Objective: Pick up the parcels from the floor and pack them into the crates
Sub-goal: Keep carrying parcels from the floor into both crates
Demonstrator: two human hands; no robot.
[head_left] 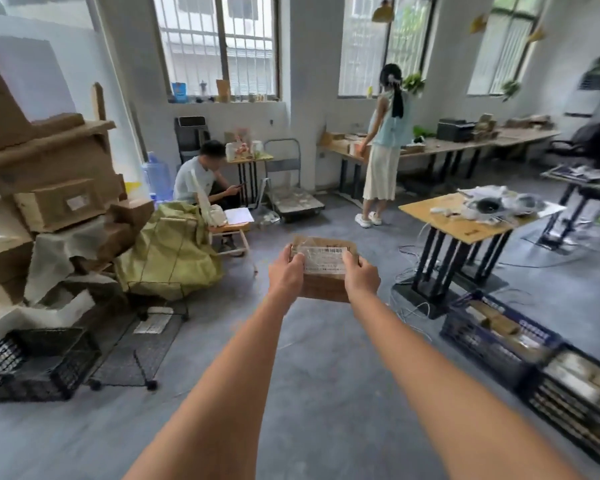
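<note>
— While both arms were stretched out, what lay at the far left of the frame?
— A pile of boxes (49,188), with a black basket (32,365) on the floor at lower left and a yellow sack (167,254) just beside the pile.
— And mid-frame?
— The left hand (286,271) gripped the parcel (324,268) by its left edge, fingers curled over the top; the right hand (361,277) gripped the right edge the same way. The parcel was held off the floor at centre frame, label up.
— Further right?
— A table (465,223) at right of centre, and two crates (499,337) on the floor at lower right, side by side, with parcels inside.
</note>
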